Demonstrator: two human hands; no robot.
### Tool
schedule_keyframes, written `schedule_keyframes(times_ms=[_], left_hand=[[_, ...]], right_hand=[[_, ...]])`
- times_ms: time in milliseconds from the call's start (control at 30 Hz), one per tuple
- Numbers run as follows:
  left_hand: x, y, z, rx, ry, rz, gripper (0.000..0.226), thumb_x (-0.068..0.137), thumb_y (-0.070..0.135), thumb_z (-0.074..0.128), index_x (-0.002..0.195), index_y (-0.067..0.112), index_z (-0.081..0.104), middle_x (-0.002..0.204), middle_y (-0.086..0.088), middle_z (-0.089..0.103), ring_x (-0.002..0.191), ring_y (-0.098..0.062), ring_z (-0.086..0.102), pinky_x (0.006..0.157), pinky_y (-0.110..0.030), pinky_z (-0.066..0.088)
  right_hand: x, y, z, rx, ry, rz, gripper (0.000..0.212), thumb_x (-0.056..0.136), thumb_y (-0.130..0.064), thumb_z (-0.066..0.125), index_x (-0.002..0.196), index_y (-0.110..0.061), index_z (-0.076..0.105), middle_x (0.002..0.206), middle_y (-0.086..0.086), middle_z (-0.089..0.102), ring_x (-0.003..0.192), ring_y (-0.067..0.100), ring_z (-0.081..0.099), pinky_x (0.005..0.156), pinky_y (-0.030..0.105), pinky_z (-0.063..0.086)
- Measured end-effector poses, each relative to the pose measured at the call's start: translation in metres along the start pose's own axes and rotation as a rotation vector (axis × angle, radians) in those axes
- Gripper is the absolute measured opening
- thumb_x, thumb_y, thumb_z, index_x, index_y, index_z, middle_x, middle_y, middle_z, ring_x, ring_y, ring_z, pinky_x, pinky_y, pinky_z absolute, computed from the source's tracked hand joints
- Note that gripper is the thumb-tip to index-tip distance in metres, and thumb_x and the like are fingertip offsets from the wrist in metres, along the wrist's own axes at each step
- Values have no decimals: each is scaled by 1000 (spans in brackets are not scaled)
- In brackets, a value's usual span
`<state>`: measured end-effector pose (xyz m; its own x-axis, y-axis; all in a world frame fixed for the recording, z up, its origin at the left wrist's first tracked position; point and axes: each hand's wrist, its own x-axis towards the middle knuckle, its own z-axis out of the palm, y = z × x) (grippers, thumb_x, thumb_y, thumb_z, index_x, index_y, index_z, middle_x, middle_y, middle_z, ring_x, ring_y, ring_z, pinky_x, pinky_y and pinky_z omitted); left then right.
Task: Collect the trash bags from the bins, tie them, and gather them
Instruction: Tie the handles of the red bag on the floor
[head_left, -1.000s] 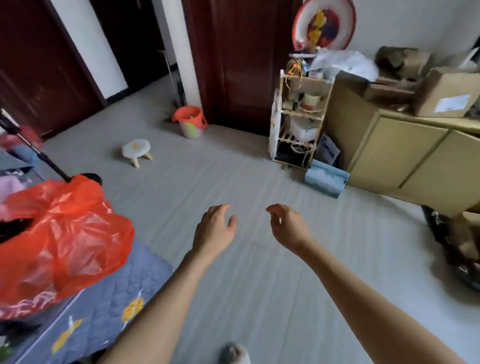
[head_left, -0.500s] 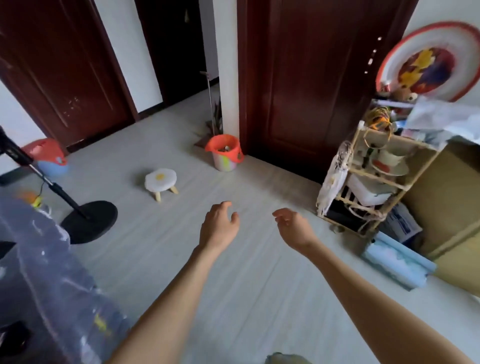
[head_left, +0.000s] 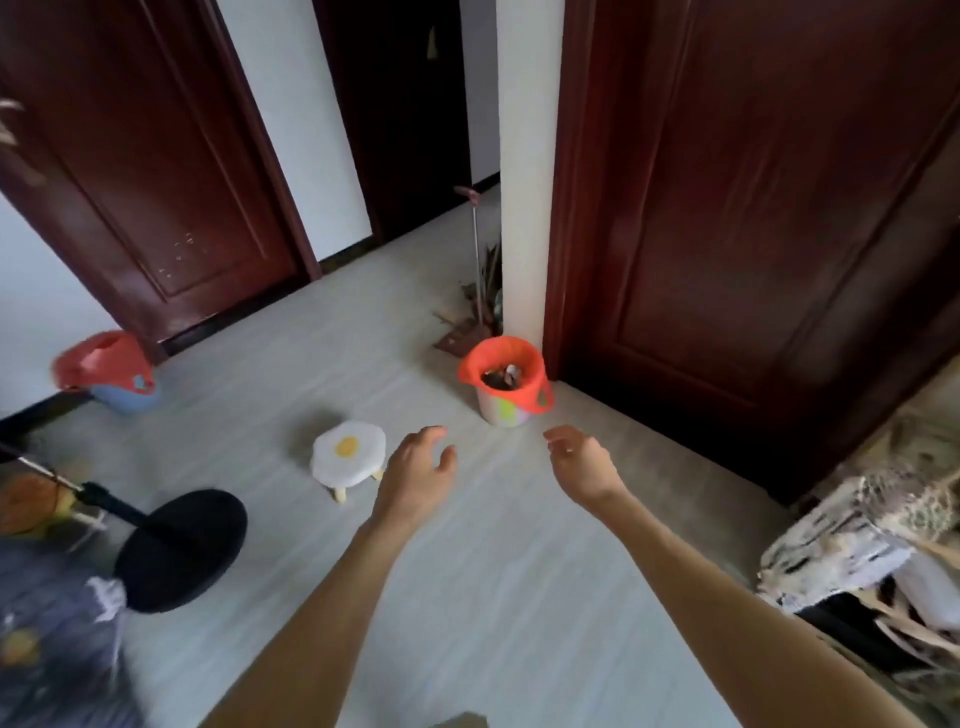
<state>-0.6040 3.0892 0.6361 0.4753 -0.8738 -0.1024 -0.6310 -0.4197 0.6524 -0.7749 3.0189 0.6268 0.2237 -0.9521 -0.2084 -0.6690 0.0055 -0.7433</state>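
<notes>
your left hand (head_left: 418, 467) empty, fingers loose | your right hand (head_left: 584, 462) empty, loosely curled | orange plastic trash bag lining small white bin (head_left: 503, 371) on floor just ahead, between hands, slightly nearer right | second red-bagged blue bin (head_left: 106, 371) far left

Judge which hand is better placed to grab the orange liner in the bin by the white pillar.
Right, marginally. The right hand hangs open just below the white bin, nearest the orange bag handle loop on that side. The left hand, also open, sits farther left, beside the egg-shaped stool.
</notes>
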Motion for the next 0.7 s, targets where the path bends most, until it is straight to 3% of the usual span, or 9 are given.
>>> schedule_keyframes(times_ms=[333,533,700], left_hand=[[335,-55,-16,32,-113,-10,35,92,19,50,125,8,52,129,-11,56,121,-25,50,100,-29,35],[510,-40,-18,61,-245,10,36,92,19,50,126,8,52,130,-10,56,121,-23,51,99,-28,36],[633,-17,16,30,-395,25,36,92,16,50,126,6,52,127,-13,58,114,-23,56,93,-24,39]], right_hand=[[301,-50,86,55,35,200,33,91,-6,40,119,-10,56,121,16,61,111,34,54,91,32,41],[434,-76,102,128,91,363,33,90,-3,43,120,-8,56,120,19,61,99,29,57,78,27,38],[529,-64,110,189,171,539,36,90,-3,41,123,-8,53,119,17,61,102,32,58,73,24,36]])
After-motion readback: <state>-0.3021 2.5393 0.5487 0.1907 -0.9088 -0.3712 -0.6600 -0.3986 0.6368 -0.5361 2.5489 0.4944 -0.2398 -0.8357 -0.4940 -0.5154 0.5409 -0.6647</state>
